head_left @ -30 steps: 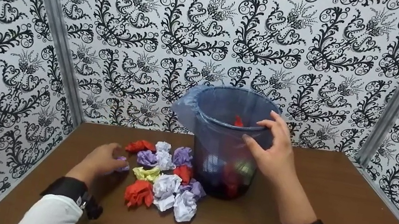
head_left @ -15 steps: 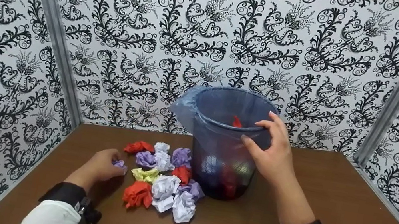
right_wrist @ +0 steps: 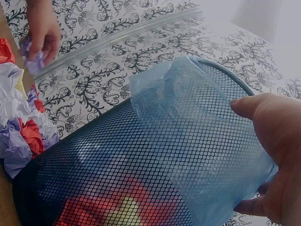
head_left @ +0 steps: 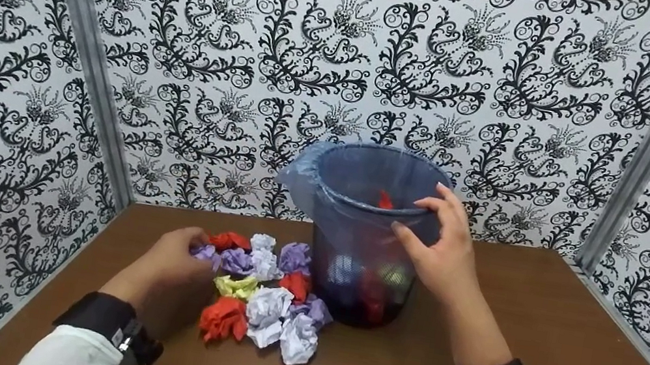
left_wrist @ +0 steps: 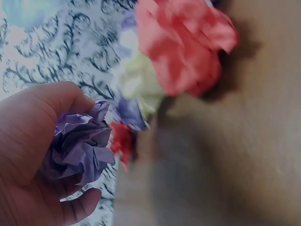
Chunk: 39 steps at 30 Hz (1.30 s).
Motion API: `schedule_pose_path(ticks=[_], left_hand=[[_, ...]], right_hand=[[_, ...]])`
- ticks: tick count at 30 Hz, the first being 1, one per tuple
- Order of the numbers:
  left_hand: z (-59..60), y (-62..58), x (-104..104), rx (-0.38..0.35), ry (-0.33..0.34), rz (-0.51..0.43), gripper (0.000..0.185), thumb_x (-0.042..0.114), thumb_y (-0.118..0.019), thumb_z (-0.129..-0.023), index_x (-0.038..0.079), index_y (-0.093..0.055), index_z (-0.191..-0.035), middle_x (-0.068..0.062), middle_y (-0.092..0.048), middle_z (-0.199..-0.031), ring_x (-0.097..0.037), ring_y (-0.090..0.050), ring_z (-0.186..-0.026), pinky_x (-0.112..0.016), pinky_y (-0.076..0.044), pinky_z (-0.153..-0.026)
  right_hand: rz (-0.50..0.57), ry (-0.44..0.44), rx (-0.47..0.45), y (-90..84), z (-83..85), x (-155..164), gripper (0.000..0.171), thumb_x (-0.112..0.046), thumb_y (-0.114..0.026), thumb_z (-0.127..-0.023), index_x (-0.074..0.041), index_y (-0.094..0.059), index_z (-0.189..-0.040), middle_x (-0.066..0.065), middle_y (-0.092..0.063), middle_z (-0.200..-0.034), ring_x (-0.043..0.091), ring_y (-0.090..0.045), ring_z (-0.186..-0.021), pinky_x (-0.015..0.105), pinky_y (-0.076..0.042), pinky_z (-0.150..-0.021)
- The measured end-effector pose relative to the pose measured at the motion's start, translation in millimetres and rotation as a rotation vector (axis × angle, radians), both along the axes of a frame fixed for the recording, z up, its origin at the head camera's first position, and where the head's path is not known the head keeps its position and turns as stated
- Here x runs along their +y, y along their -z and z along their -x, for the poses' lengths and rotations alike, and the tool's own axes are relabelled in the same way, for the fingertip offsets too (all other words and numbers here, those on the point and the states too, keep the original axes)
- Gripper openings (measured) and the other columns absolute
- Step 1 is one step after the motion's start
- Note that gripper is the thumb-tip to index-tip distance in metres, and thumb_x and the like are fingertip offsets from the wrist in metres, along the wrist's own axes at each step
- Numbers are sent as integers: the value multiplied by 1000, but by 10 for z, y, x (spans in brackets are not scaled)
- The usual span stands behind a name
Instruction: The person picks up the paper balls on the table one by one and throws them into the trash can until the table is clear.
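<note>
Paper ball, purple, crumpled: held in the left hand, fingers curled round it, just above the counter beside the pile of paper balls. Judged very light, soft and springy; crushes rather than breaks, not slippery; best taken round its middle with a loose whole-hand grip. Bin, dark mesh with blue plastic liner, upright on the counter, partly filled with coloured paper. Right hand: thumb and fingers pinch the near rim and liner. Likely light and easy to tip, so the rim hold steadies it.
</note>
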<state>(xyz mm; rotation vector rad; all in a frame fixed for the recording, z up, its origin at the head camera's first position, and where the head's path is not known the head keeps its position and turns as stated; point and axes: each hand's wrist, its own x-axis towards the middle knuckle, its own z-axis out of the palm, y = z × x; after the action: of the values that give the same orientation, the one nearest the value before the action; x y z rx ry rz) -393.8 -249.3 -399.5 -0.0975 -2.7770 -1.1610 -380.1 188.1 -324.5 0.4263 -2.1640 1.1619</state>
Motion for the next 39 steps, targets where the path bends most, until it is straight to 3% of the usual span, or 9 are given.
schedule_pose_path(ticks=[2, 4, 9, 13, 16, 24, 28, 35, 39], left_hand=[[-20, -82, 50, -17, 3, -38, 38, 15, -73, -72, 16, -60, -108, -8, -62, -105, -24, -61, -92, -35, -52, -77], [-13, -162, 94, 42, 24, 19, 40, 18, -73, -74, 16, -59, -111, -7, -62, -107, -23, -60, -93, -35, -52, -78], [-2, -378, 242, 124, 99, 52, 40, 24, -74, -79, 16, -59, -115, -6, -63, -108, -22, -62, -92, -35, -54, -78], [-39, -603, 434, 139, 130, -1, 39, 26, -75, -80, 21, -59, -115, -5, -62, -109, -23, -62, -90, -32, -56, -69], [-62, -786, 580, 192, 146, -32, 41, 24, -75, -81, 19, -58, -118, -7, -60, -113, -23, -63, -88, -30, -57, -67], [-59, -1207, 898, 324, 116, -162, 43, 21, -74, -82, 20, -57, -121, -2, -57, -115, -23, -63, -82, -32, -57, -62], [-49, -1338, 1058, 378, 105, -168, 44, 24, -75, -82, 21, -57, -122, 0, -56, -116, -20, -63, -82, -30, -57, -60], [1, -1484, 1362, 539, 124, -150, 52, 25, -77, -81, 20, -55, -128, 1, -56, -116, -12, -59, -94, -23, -54, -74], [33, -1551, 1531, 586, 129, -132, 56, 25, -76, -81, 22, -51, -130, 2, -55, -120, -11, -58, -97, -23, -53, -78]], right_hand=[[-1, -3, 5, 1, 3, 0, 46, -44, -79, -76, -24, -60, -114, -3, -32, -155, 31, -28, -142, 65, -24, -108], [1, -6, 8, 5, 6, 2, 46, -44, -79, -76, -23, -60, -113, -3, -32, -155, 31, -28, -142, 65, -24, -108], [7, -11, 33, 22, 19, 10, 45, -41, -80, -77, -22, -61, -113, 0, -34, -154, 31, -28, -142, 63, -24, -109], [7, -16, 55, 29, 22, 10, 44, -39, -80, -77, -22, -61, -112, 2, -35, -153, 30, -28, -142, 61, -24, -110], [4, -14, 50, 28, 21, 5, 44, -40, -80, -77, -23, -61, -112, 3, -35, -153, 30, -28, -143, 63, -23, -110], [8, -12, 42, 14, 22, 11, 45, -41, -80, -76, -23, -61, -113, 3, -35, -153, 30, -27, -143, 63, -22, -110], [2, -4, 41, 6, 18, 5, 45, -42, -80, -76, -24, -60, -112, 0, -34, -153, 30, -27, -143, 64, -23, -109], [-9, 2, 16, 3, 13, 7, 47, -45, -79, -76, -24, -60, -114, -4, -32, -154, 31, -26, -144, 65, -22, -109], [-3, -4, 39, 18, 21, 12, 45, -43, -79, -77, -24, -60, -113, -4, -34, -153, 29, -27, -143, 62, -23, -110]])
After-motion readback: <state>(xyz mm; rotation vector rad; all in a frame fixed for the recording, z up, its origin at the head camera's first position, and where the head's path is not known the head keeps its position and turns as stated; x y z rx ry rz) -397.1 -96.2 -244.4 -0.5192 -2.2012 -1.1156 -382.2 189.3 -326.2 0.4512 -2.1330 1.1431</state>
